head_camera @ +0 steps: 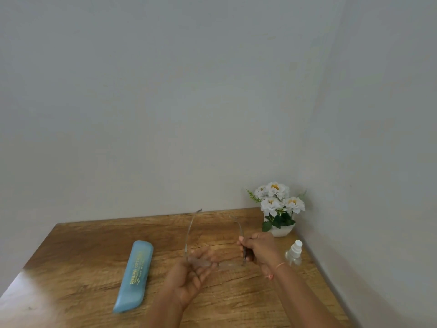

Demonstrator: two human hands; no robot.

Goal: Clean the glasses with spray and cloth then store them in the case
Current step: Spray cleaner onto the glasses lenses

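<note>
Clear-framed glasses point(192, 229) are held above the wooden table point(82, 256) with both arms unfolded and pointing away from me. My left hand point(191, 275) grips the left lens side of the frame. My right hand point(259, 249) pinches the right hinge end. A light blue glasses case point(134, 275) with yellow lettering lies shut on the table, left of my hands. A small clear spray bottle point(294, 253) with a white cap stands just right of my right wrist. No cloth is visible.
A white pot of white flowers point(277, 209) stands in the back right corner, behind the spray bottle. Plain walls close the table at the back and along the right side.
</note>
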